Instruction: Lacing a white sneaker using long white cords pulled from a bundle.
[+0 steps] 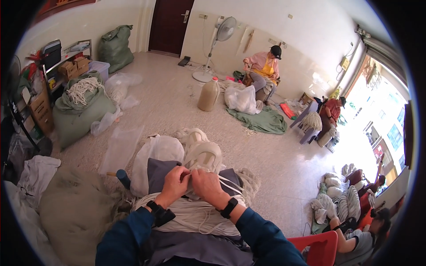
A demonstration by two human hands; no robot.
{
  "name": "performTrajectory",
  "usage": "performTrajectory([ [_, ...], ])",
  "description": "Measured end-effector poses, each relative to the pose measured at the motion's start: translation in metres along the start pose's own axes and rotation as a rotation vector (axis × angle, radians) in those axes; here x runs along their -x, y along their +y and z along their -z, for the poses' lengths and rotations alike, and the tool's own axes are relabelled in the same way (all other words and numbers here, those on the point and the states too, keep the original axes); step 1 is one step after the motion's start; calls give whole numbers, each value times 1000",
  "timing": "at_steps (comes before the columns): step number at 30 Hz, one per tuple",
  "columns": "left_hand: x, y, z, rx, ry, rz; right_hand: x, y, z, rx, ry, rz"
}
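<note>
My left hand (174, 185) and my right hand (207, 184) meet above my lap, fingers pinched together. Between them is the end of a white cord, mostly hidden by the fingers. From the right hand, white flat cord strands (231, 182) trail off to the right. Across my lap lies a thick bundle of off-white cords (195, 217), over dark grey cloth (195, 248). Just beyond my hands stands a stack of cream looped bundles (202, 153). A white sack (156, 155) is to its left.
A blue-capped tool (123, 177) and a large greyish-brown heap (77, 213) are at left. A green sack of cords (82, 111) stands farther back. Ahead are a jug (208, 95) and a fan (225, 30). Several people sit at right, near a red chair (317, 248).
</note>
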State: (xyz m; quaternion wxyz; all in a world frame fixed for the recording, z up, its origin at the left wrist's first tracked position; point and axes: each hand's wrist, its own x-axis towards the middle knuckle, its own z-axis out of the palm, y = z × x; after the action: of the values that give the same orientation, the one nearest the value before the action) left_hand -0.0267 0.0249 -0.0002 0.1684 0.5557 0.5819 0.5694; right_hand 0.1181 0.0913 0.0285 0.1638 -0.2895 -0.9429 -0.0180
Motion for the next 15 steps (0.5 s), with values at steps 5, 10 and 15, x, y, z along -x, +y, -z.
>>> performTrajectory([
  [5,-2,-1,0,41,20,1,5,-2,2,-6,20,-21],
  [10,1,0,0,16,-30,-7,10,-3,-1,27,60,23],
  [15,1,1,-4,7,-37,-33,17,2,6,-26,9,31],
])
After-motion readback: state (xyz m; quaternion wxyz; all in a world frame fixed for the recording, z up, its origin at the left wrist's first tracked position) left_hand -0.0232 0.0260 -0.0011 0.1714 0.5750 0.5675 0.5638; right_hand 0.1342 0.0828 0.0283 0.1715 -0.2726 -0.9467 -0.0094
